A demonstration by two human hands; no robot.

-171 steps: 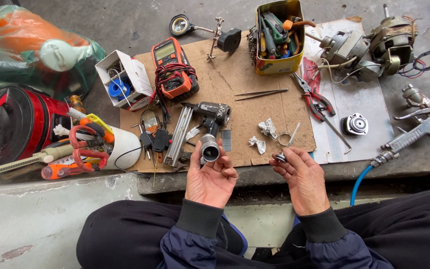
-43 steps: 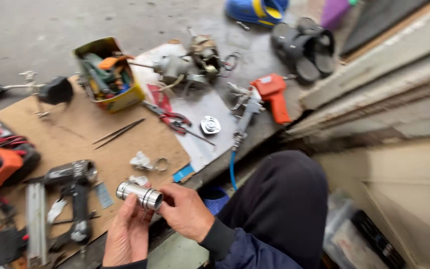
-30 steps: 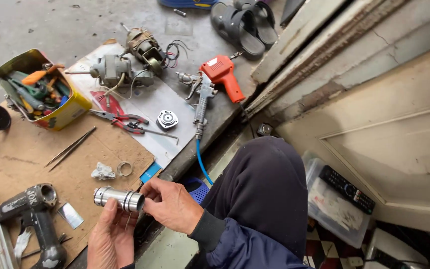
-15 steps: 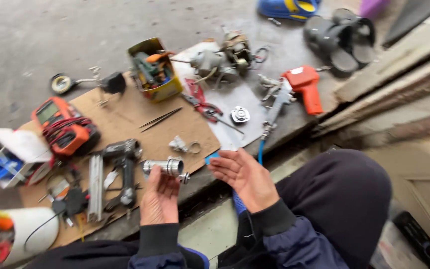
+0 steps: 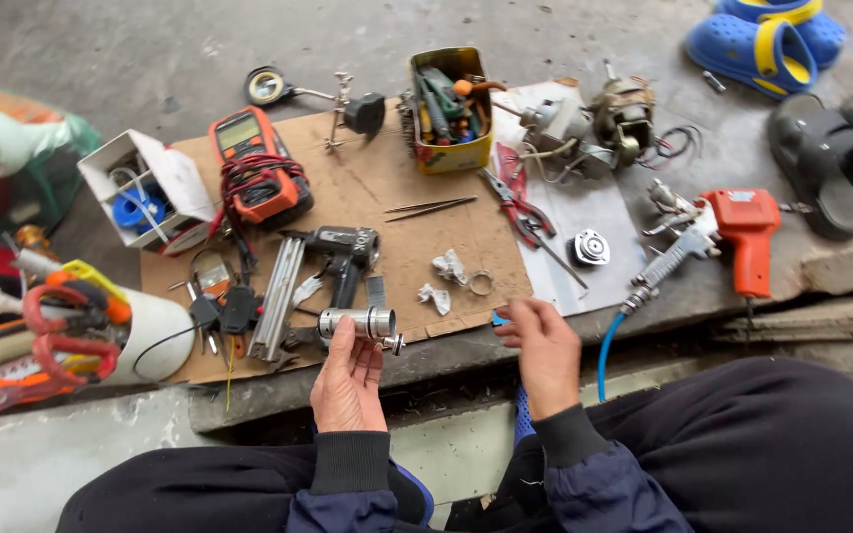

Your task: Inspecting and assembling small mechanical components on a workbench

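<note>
My left hand (image 5: 348, 380) is curled around a short metal cylinder (image 5: 357, 323), holding it level over the near edge of the cardboard sheet (image 5: 397, 232). My right hand (image 5: 543, 347) hovers just beside it, fingers half bent, gripping nothing I can make out. Beyond the cylinder lie a black drill body (image 5: 343, 252), tweezers (image 5: 428, 206), a red multimeter (image 5: 254, 173) and a yellow tin of tools (image 5: 451, 99).
</note>
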